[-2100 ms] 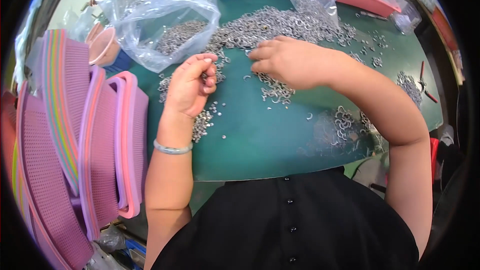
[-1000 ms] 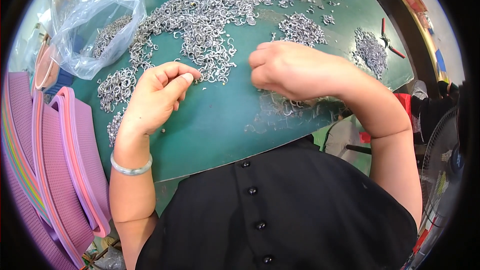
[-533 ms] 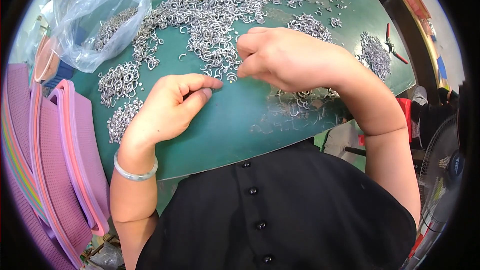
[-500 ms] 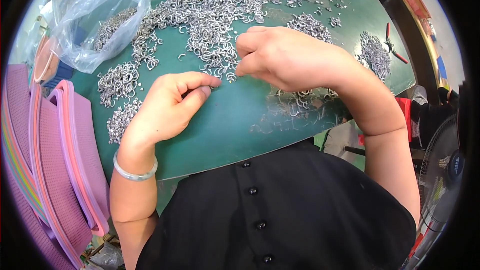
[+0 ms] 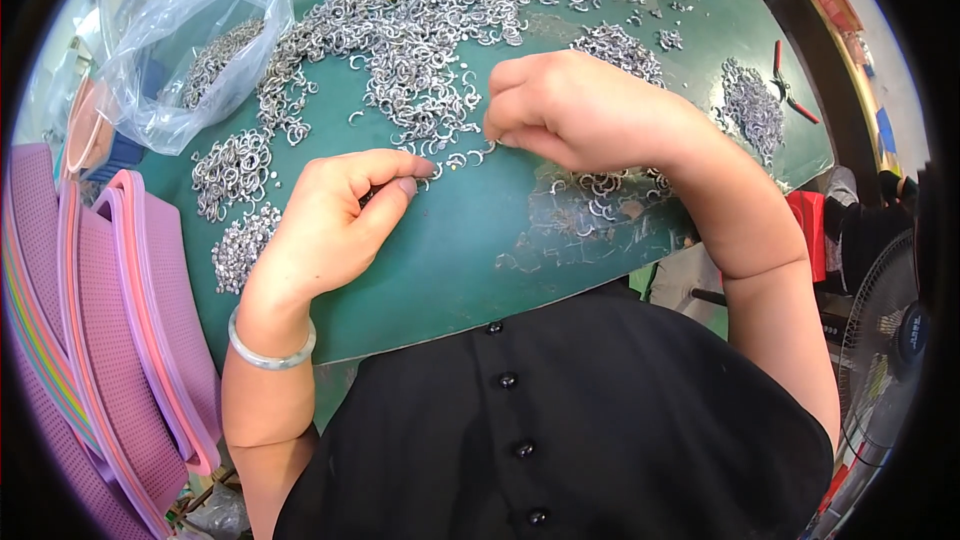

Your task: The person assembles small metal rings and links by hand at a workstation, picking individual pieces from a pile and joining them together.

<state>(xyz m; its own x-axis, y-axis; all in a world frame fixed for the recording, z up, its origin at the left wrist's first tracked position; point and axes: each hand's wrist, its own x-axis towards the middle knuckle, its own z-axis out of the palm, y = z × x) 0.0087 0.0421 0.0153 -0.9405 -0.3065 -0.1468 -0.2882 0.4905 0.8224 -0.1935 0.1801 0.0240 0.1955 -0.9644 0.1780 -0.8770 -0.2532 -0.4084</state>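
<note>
While both hands pinch at the metal ring heap (image 5: pixel 420 30), left hand (image 5: pixel 335 220) and right hand (image 5: pixel 570 105) leave bare green mat (image 5: pixel 470 250) toward its near edge

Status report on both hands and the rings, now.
Left hand pinched shut, contents hidden. Right hand fingertips on loose metal rings. Green mat bare between hands.

Silvery grey metal rings (image 5: pixel 420 30) lie spread over a dark green counter (image 5: pixel 480 250). The plastic bag (image 5: pixel 190 40) is clear — grey rings show through it. The stacked trays (image 5: pixel 110 340) are pink and purple — one edge striped yellow and green. Red-handled pliers (image 5: pixel 788 85); pale green bangle (image 5: pixel 268 352); black buttoned shirt (image 5: pixel 560 430).
</note>
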